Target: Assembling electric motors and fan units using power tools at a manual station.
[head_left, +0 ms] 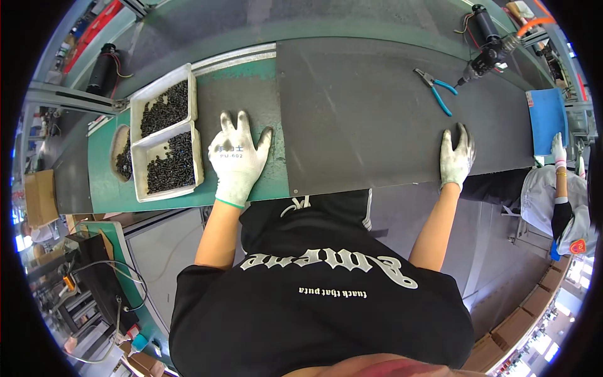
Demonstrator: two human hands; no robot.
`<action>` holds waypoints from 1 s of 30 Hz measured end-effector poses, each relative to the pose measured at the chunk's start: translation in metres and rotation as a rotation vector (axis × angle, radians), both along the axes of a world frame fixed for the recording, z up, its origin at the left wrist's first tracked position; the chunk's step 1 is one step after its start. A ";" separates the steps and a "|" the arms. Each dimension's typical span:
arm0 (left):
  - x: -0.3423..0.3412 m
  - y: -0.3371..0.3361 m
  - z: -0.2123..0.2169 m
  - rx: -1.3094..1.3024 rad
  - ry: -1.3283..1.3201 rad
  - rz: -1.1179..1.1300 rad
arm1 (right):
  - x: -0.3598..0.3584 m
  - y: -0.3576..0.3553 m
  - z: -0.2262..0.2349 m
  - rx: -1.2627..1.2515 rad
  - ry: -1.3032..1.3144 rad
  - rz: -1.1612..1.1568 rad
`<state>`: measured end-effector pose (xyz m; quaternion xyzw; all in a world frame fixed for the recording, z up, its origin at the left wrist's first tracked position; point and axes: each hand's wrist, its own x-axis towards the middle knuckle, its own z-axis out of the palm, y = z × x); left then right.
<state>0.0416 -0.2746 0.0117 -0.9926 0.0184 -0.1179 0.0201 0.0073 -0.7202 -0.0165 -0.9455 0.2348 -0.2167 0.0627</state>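
My left hand (239, 154), in a white work glove with darkened fingertips, rests on the green part of the workbench (245, 182). Its thumb and fingers are spread, and it holds nothing. Just left of it stand two white plastic trays (198, 157), each with many small black parts (168, 169) inside. My right hand (457, 158), gloved the same way, lies with fingers stretched out near the front edge of the dark mat (358, 113). Nothing is in it. Beyond that hand lie pliers (443, 100) with blue handles, their jaws pointing up and left.
A power screwdriver (483, 65) hangs at the far right above the bench. A round container (118, 141) of black parts sits left of the trays. At the right end is a blue sheet or bin (546, 119), with a co-worker's gloved hand (558, 147) beside it.
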 end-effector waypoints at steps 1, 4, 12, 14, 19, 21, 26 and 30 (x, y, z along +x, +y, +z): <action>0.000 0.000 -0.002 -0.024 -0.023 -0.007 | 0.001 -0.001 0.001 0.009 -0.019 0.003; 0.001 0.000 -0.006 -0.087 -0.118 -0.016 | 0.002 -0.004 0.000 -0.019 0.008 -0.010; 0.001 0.009 -0.019 -0.303 -0.330 -0.045 | 0.001 -0.003 0.003 -0.035 0.039 -0.010; 0.000 0.014 -0.017 -0.321 -0.346 -0.062 | 0.000 0.001 0.001 -0.048 0.021 -0.012; -0.005 0.016 -0.018 -0.388 -0.323 -0.086 | 0.003 -0.004 0.005 -0.004 0.063 -0.003; -0.005 0.018 -0.016 -0.399 -0.363 -0.123 | 0.002 -0.003 0.005 -0.001 0.049 0.010; -0.004 0.025 -0.016 -0.614 -0.204 -0.110 | 0.016 0.048 0.028 0.367 -0.176 0.197; 0.027 0.004 0.046 -0.912 0.162 -0.228 | 0.078 0.113 0.073 0.906 -0.139 0.738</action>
